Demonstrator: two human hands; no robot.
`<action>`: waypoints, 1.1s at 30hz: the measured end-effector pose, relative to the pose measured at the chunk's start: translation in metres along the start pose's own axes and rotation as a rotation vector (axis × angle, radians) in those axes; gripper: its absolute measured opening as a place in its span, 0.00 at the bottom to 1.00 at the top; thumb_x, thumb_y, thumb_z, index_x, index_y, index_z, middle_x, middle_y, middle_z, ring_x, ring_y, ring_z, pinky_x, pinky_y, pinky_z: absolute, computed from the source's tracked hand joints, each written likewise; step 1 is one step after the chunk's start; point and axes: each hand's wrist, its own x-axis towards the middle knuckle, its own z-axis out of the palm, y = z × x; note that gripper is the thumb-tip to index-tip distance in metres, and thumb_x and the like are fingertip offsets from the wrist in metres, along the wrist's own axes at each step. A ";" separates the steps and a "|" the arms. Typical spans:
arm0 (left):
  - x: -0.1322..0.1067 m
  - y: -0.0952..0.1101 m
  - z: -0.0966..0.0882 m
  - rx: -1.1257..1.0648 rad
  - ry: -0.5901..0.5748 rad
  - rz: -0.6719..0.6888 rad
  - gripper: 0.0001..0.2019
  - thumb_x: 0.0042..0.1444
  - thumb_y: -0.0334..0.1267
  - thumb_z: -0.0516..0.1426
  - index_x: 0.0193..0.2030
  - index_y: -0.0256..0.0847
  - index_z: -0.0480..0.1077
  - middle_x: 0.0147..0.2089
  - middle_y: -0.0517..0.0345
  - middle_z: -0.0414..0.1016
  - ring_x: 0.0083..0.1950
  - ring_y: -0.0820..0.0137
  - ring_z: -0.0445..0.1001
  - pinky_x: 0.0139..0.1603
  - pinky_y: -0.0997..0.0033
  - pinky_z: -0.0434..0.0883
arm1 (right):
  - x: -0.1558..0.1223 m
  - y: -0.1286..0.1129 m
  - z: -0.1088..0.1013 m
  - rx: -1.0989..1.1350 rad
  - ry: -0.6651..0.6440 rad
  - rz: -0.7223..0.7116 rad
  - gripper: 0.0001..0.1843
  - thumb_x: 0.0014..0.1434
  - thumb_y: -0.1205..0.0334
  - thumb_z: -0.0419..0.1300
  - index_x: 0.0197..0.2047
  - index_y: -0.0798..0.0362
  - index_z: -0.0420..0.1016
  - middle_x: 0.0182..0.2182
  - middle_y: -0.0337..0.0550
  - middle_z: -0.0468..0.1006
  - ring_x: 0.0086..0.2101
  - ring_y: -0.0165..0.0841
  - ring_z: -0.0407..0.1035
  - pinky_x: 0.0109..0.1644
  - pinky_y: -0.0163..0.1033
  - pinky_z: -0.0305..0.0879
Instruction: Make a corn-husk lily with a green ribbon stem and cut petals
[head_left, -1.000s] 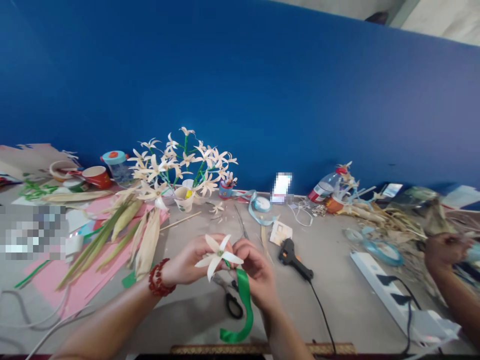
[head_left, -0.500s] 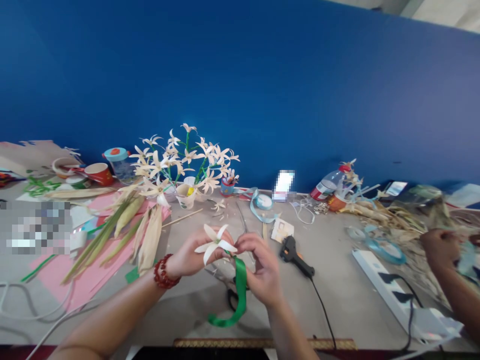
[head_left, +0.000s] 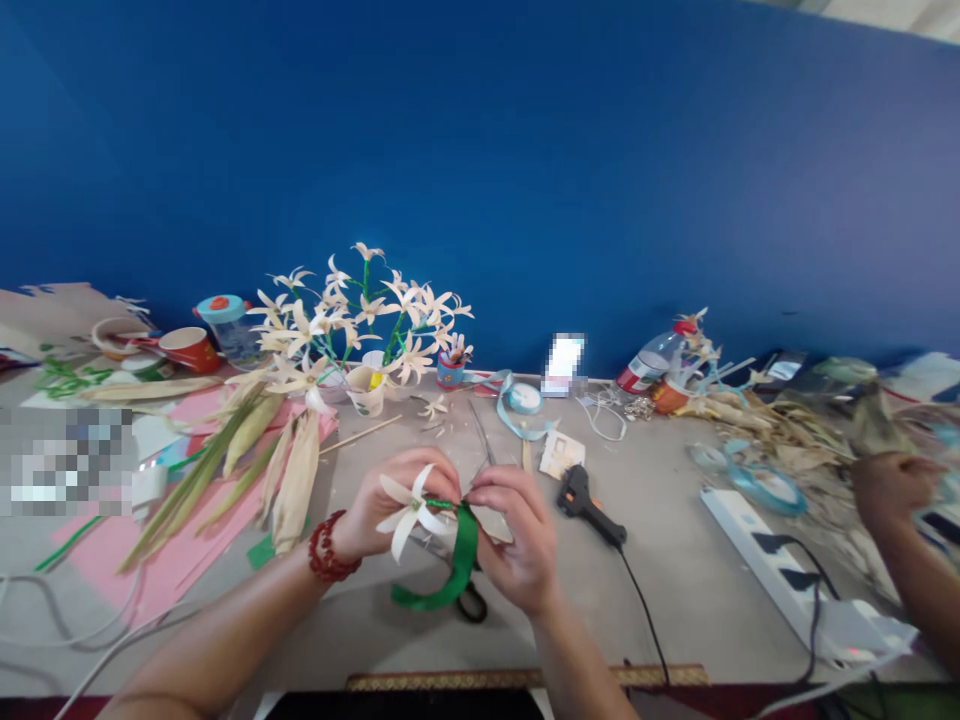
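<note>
A grey table (head_left: 697, 600) spans the lower half of the frame. Pink paper (head_left: 172, 565) lies on it at lower left. Left of centre stands a white cup (head_left: 365, 397), a stick (head_left: 360, 435) and a loose flower (head_left: 433, 407) near it. Right of centre, a glue gun (head_left: 592, 508) lies beside a card (head_left: 559, 457). Scissors (head_left: 474, 620) lie at bottom centre, partly hidden; a power strip (head_left: 739, 530), at lower right, near blue ribbon (head_left: 769, 492).

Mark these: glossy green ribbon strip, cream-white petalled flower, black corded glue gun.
Glossy green ribbon strip (head_left: 463, 555): head view, on its hanging curve.
Cream-white petalled flower (head_left: 413, 508): head view, on its centre.
Black corded glue gun (head_left: 589, 513): head view, mid-body.
</note>
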 end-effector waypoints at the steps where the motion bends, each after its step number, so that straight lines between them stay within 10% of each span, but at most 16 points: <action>1: 0.000 -0.001 0.000 -0.003 0.005 0.005 0.06 0.59 0.38 0.58 0.36 0.39 0.74 0.35 0.50 0.74 0.36 0.65 0.74 0.39 0.66 0.70 | 0.001 0.000 0.000 0.003 -0.005 -0.003 0.15 0.54 0.76 0.59 0.43 0.50 0.71 0.39 0.48 0.72 0.39 0.38 0.69 0.42 0.44 0.68; 13: -0.008 -0.009 0.005 -0.046 0.091 0.023 0.04 0.60 0.32 0.57 0.39 0.38 0.74 0.36 0.50 0.75 0.40 0.63 0.75 0.42 0.62 0.71 | 0.000 -0.004 0.005 0.068 0.066 0.059 0.16 0.54 0.75 0.59 0.44 0.49 0.69 0.37 0.45 0.73 0.40 0.38 0.70 0.44 0.44 0.69; 20: -0.007 -0.009 0.008 -0.144 0.114 -0.135 0.04 0.59 0.34 0.58 0.37 0.38 0.74 0.37 0.51 0.75 0.41 0.63 0.74 0.43 0.61 0.72 | -0.010 -0.001 0.008 0.496 0.039 0.433 0.08 0.59 0.68 0.53 0.41 0.52 0.70 0.38 0.45 0.70 0.39 0.36 0.69 0.42 0.41 0.69; 33: -0.008 -0.017 0.018 -0.377 0.158 -0.385 0.06 0.57 0.37 0.60 0.35 0.37 0.73 0.36 0.55 0.71 0.38 0.68 0.71 0.39 0.69 0.69 | -0.010 0.005 0.014 0.730 0.070 0.690 0.07 0.61 0.58 0.59 0.36 0.52 0.72 0.28 0.39 0.72 0.30 0.31 0.68 0.37 0.35 0.65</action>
